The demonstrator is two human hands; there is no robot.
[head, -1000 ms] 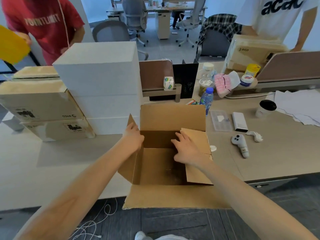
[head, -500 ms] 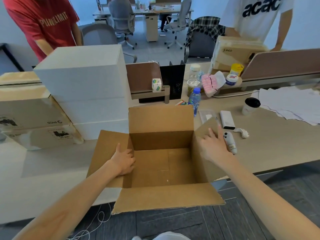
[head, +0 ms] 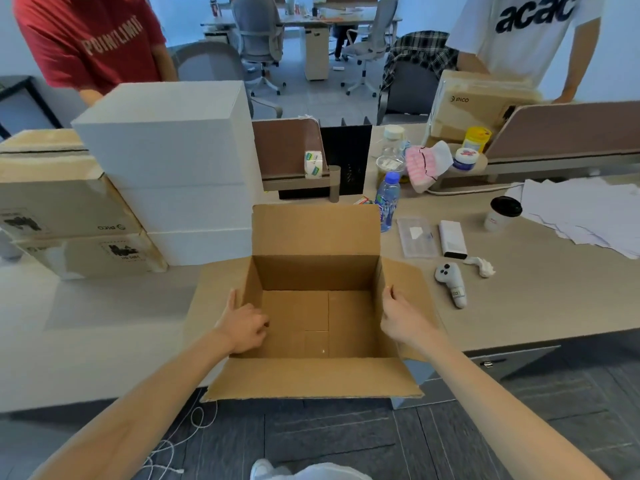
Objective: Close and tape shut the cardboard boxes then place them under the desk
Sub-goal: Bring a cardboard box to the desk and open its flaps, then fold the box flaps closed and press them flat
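- Now you're gripping the cardboard box (head: 317, 306) at the desk (head: 104, 327) edge, all four flaps standing open.
- Your left hand (head: 244, 325) is curling over the left wall, your right hand (head: 403, 318) pinching the right one.
- It's looking empty, so probably light and bendy; hold by the flap creases.
- Fingertips inside are hidden, and tape on the partition is hard to confirm.
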